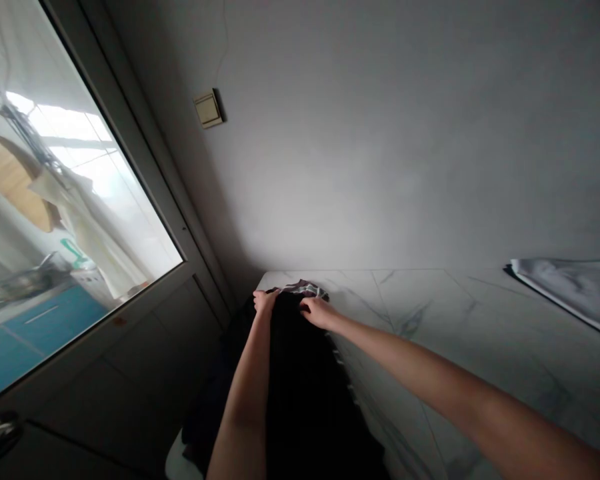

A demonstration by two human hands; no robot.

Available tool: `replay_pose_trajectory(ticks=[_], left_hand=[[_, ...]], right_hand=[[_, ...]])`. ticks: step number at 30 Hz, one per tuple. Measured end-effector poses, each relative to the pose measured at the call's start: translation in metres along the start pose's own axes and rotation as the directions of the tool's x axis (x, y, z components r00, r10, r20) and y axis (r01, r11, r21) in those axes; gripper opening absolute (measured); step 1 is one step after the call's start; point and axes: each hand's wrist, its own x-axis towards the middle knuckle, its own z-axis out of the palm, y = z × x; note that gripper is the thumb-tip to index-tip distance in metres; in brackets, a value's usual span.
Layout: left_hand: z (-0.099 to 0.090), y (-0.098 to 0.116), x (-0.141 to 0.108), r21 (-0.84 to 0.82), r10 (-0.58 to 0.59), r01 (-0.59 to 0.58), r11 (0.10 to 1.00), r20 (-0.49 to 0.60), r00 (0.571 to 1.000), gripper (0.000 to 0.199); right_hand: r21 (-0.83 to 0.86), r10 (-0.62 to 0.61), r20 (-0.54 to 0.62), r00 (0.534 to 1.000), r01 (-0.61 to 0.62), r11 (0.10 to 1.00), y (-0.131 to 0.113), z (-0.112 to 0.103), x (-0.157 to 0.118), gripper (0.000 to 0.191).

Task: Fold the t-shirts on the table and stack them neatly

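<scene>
A glazed door (145, 340) stood leftmost, then a light switch (209, 109) on the wall. The left hand (265, 301) had its grip clamped on the far end of black cloth (303, 393), which stretched along the left end of the bench (405, 313). Plaid cloth (307, 288) showed beyond; the right hand (319, 312) pinched the black cloth too. Folded grey fabric (570, 287) lay far right.

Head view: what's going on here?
A person has the left hand and right hand at the far end of a black cloth, which stretches back toward the camera. It is too dark to tell how firmly either grips. A plaid cloth shows just beyond, on the marble-patterned surface. A grey cloth lies apart at the picture's right edge.
</scene>
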Motion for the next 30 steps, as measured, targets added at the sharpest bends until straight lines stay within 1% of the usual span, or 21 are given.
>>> replay_pose_trajectory(ticks=[2, 4, 7, 8, 9, 10, 11, 12, 14, 15, 16, 18, 19, 21, 22, 23, 25, 27, 28, 29, 30], left_hand=[[0.004, 0.006, 0.001, -0.015, -0.018, 0.017, 1.0, -0.026, 1.0, 0.04], [0.006, 0.012, -0.003, -0.046, 0.002, -0.004, 0.999, -0.029, 1.0, 0.035], [0.003, 0.024, -0.017, -0.128, 0.079, -0.074, 0.989, 0.036, 0.996, 0.027], [0.001, 0.029, -0.024, -0.159, 0.111, -0.098, 0.982, 0.069, 0.991, 0.025], [-0.003, 0.034, -0.032, -0.186, 0.142, -0.121, 0.975, 0.103, 0.984, 0.023], [-0.007, 0.039, -0.042, -0.221, 0.187, -0.153, 0.963, 0.143, 0.972, 0.021], [-0.013, 0.044, -0.053, -0.269, 0.252, -0.197, 0.943, 0.19, 0.949, 0.02], [-0.019, 0.049, -0.066, -0.334, 0.337, -0.25, 0.909, 0.236, 0.911, 0.021], [-0.032, 0.061, -0.096, -0.483, 0.526, -0.348, 0.803, 0.302, 0.795, 0.026], [-0.039, 0.067, -0.112, -0.545, 0.606, -0.383, 0.746, 0.317, 0.729, 0.028], [-0.046, 0.073, -0.128, -0.585, 0.664, -0.408, 0.701, 0.324, 0.674, 0.03], [-0.06, 0.086, -0.157, -0.603, 0.72, -0.451, 0.657, 0.328, 0.611, 0.03], [-0.065, 0.093, -0.169, -0.598, 0.737, -0.476, 0.645, 0.322, 0.595, 0.03], [-0.073, 0.107, -0.186, -0.564, 0.76, -0.536, 0.628, 0.296, 0.579, 0.027], [-0.073, 0.113, -0.191, -0.538, 0.762, -0.559, 0.632, 0.3, 0.574, 0.027], [-0.072, 0.119, -0.194, -0.512, 0.756, -0.565, 0.647, 0.331, 0.565, 0.029], [-0.061, 0.128, -0.198, -0.468, 0.704, -0.526, 0.71, 0.477, 0.526, 0.041], [-0.043, 0.134, -0.201, -0.392, 0.588, -0.462, 0.795, 0.683, 0.433, 0.048], [-0.033, 0.136, -0.203, -0.344, 0.526, -0.447, 0.826, 0.757, 0.389, 0.048], [-0.023, 0.137, -0.205, -0.304, 0.48, -0.448, 0.841, 0.802, 0.357, 0.046], [-0.014, 0.138, -0.207, -0.284, 0.459, -0.455, 0.844, 0.82, 0.341, 0.045]], right_hand=[[-0.002, -0.04, 0.057, 0.998, 0.04, 0.999, 0.002, 0.004, -0.013, 0.028], [-0.003, -0.12, 0.134, 0.984, 0.122, 0.993, 0.007, 0.006, -0.028, 0.031], [0.012, -0.245, 0.219, 0.945, 0.248, 0.969, 0.019, 0.008, -0.046, 0.038], [0.037, -0.255, 0.221, 0.941, 0.253, 0.967, 0.022, 0.007, -0.049, 0.038], [0.074, -0.238, 0.193, 0.952, 0.228, 0.971, 0.023, 0.006, -0.05, 0.038], [0.12, -0.199, 0.124, 0.972, 0.184, 0.976, 0.023, 0.003, -0.049, 0.039], [0.167, -0.155, 0.018, 0.988, 0.15, 0.975, 0.022, 0.0, -0.047, 0.043], [0.208, -0.116, -0.11, 0.987, 0.137, 0.968, 0.019, -0.006, -0.044, 0.048], [0.253, -0.083, -0.337, 0.938, 0.175, 0.952, 0.008, -0.02, -0.039, 0.06], [0.261, -0.097, -0.389, 0.916, 0.211, 0.942, 0.002, -0.029, -0.037, 0.06], [0.273, -0.127, -0.392, 0.911, 0.247, 0.93, -0.004, -0.039, -0.037, 0.052], [0.322, -0.2, -0.329, 0.923, 0.309, 0.895, -0.012, -0.062, -0.045, 0.026], [0.357, -0.234, -0.299, 0.925, 0.336, 0.872, -0.014, -0.074, -0.052, 0.019], [0.443, -0.272, -0.272, 0.923, 0.371, 0.816, -0.014, -0.1, -0.073, 0.018], [0.491, -0.266, -0.271, 0.925, 0.37, 0.788, -0.012, -0.113, -0.086, 0.018], [0.543, -0.247, -0.258, 0.934, 0.351, 0.762, -0.009, -0.127, -0.1, 0.018], [0.645, -0.187, -0.159, 0.969, 0.246, 0.723, -0.002, -0.157, -0.128, 0.027], [0.708, -0.11, -0.026, 0.994, 0.096, 0.699, 0.005, -0.188, -0.157, 0.04], [0.725, -0.071, 0.019, 0.997, 0.035, 0.688, 0.009, -0.205, -0.171, 0.046], [0.737, -0.03, 0.033, 0.999, -0.004, 0.676, 0.013, -0.222, -0.185, 0.05], [0.747, 0.012, 0.012, 1.0, -0.017, 0.664, 0.018, -0.239, -0.198, 0.051]])
